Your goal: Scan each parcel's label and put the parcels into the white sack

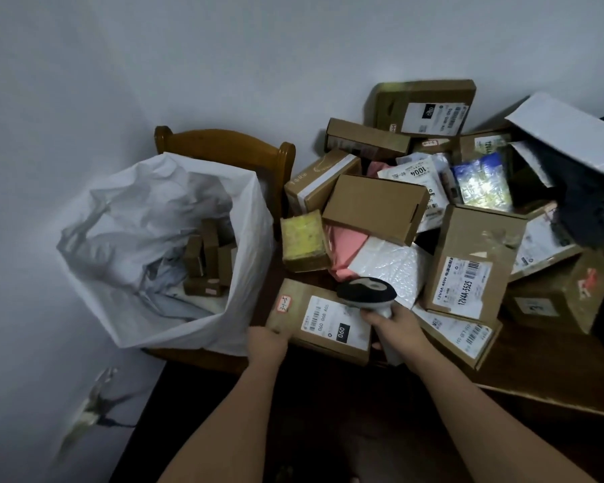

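Your left hand (266,339) grips the near left corner of a flat brown cardboard parcel (319,320), fingers curled over its edge, while the box lies near the front of the wooden table (555,385) with its white shipping label (332,320) facing up. Your right hand (394,324) is wrapped around the handle of a barcode scanner (367,291), whose dark head hangs just over the label's right end. To your left, the white sack (175,245) stands open on a wooden chair (224,144), just beside the parcel you hold, and several small brown boxes (208,259) already lie inside it among grey mailer bags. Behind the scanner, a heap of parcels covers the table: a plain brown box (375,207) tilted on a pink mailer (346,245), a white bubble mailer (391,266), a yellow-topped box (304,240), and an upright carton marked 12V4A-5525 (471,263). More labelled boxes lean against the white wall (293,47).
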